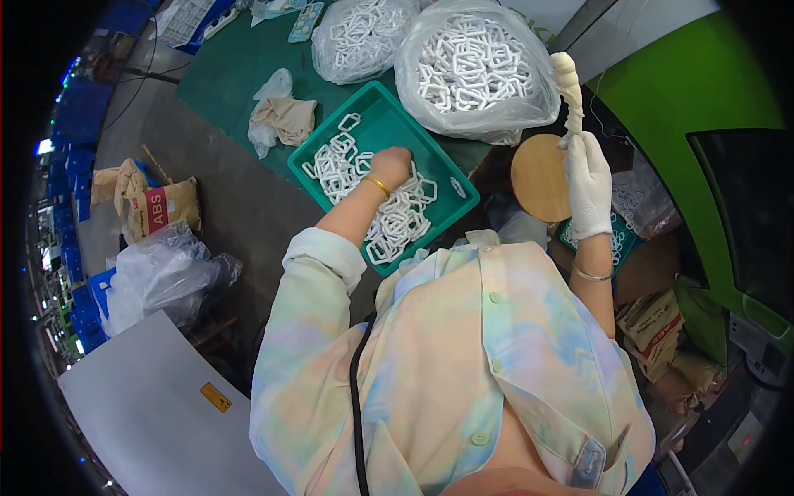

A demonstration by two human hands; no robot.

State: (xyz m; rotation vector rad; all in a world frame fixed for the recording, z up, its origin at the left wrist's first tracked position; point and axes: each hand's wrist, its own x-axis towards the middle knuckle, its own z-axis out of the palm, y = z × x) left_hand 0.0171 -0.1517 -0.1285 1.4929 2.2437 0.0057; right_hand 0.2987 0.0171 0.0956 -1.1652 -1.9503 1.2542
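My bare left hand (392, 167) is down in a green plastic tray (376, 97), its fingers curled among white frame-shaped plastic links (401, 217). What those fingers hold, if anything, is hidden beneath the hand. On the right, my right hand (589, 183) is raised in a white knitted glove. Its fingers close on the lower end of a cream-coloured, lumpy, wrapped stick-like thing (567, 83), which points upward. More white links (337, 169) lie in the left part of the tray, and one link (457, 187) lies apart near its right end.
Two clear bags of white links, a nearer bag (475, 66) and a farther bag (364, 33), stand on the green table (240, 74) beside a beige cloth (285, 120). A round wooden stool top (539, 178) is near my right hand. A green machine (686, 66) stands right, a grey cabinet (165, 405) lower left.
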